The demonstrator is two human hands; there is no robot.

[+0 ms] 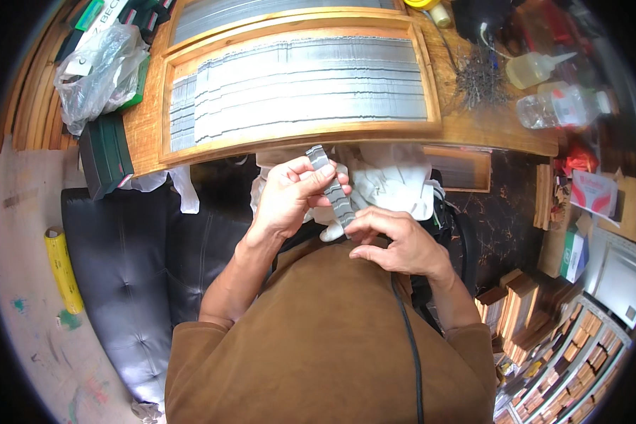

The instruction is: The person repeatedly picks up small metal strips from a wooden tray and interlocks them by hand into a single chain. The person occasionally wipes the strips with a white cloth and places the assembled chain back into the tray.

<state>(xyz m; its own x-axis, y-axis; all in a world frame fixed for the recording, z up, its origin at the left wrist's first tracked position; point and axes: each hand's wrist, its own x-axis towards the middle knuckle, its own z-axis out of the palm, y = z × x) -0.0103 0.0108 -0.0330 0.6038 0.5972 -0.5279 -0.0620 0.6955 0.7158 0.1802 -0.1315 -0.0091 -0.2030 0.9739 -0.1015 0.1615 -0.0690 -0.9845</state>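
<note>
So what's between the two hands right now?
In the head view, a grey metal strip stack spans from left hand to right hand; both grip it.

- The left hand (290,198) is raised in front of the chest, palm turned toward the right, thumb and fingers curled closed in a pinch.
- Its forearm climbs bare from the lower left, elbow bent, out of a short brown sleeve.
- The right hand (396,244) sits just below and to the right of the left, back of the hand upward, fingers bent inward, fingertips (355,225) pinched.
- Its forearm comes in from the lower right, wrist slightly flexed.
- The two hands are nearly touching.
</note>
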